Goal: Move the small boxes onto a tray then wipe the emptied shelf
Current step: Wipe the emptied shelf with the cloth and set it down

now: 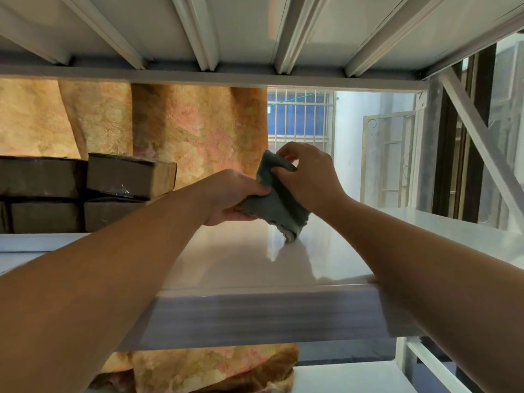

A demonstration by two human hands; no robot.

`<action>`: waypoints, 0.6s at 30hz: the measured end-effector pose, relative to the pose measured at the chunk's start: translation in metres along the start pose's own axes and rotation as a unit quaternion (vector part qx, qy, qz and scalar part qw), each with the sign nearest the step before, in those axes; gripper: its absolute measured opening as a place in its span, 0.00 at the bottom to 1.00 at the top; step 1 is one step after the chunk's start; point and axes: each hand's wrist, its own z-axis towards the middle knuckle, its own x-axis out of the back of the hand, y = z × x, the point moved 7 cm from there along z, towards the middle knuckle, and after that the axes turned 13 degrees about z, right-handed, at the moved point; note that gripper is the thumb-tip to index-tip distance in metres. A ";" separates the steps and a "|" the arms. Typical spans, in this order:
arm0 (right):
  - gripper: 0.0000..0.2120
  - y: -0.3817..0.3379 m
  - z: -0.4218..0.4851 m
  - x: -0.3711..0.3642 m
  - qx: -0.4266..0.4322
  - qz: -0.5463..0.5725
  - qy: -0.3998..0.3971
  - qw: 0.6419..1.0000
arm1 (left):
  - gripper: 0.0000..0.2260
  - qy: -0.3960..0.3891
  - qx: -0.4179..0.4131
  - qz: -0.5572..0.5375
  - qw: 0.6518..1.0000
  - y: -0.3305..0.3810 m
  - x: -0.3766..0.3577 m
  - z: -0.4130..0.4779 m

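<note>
- Both hands hold a grey-green terry cleaning cloth (273, 205) above the glossy white metal shelf (255, 259). The left hand (232, 198) has its fingers pressed together around the cloth's near lower end, and the right hand (307, 177) pinches the upper end between thumb and fingers (283, 173).
- Gripped at two ends like this, the cloth looks to be in the middle of being folded or bunched into a pad, which would suit wiping with one palm.
- Only the cloth's lowest corner hangs down to the shelf or just above it; I cannot tell whether it touches.
- A stack of brown, film-wrapped small cardboard boxes (124, 177) sits at the left rear of this same shelf, two layers high, close to the left forearm. No tray is in view.
- Judging by this, the centre and right of the shelf are bare and ready to wipe, while the left part is not yet emptied.
- Open room lies to the right and toward the back, where the shelf runs clear to the grey upright post (433, 143) and its diagonal brace.
- The ribbed underside of the shelf above (255, 32) limits how high the hands can lift.
- The shelf's front lip (255, 290) lies under both forearms, so a sweep leftward would soon meet the boxes, and a floral orange curtain (170, 123) hangs just behind the back edge.
</note>
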 end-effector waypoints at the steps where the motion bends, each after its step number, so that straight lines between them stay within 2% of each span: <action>1: 0.05 -0.003 -0.001 -0.002 0.015 -0.013 -0.008 1.000 | 0.04 0.001 0.005 -0.019 1.000 -0.001 0.000 0.000; 7: 0.07 -0.014 -0.010 -0.015 0.055 0.002 -0.074 0.996 | 0.05 0.027 0.018 -0.129 0.991 -0.001 0.005 -0.003; 12: 0.12 -0.017 -0.013 -0.019 0.054 0.009 -0.111 0.992 | 0.08 0.035 0.026 -0.156 0.987 -0.002 0.007 -0.001; 18: 0.13 -0.018 -0.017 -0.026 0.027 0.026 -0.163 0.986 | 0.08 0.054 0.034 -0.151 0.986 -0.006 0.010 0.000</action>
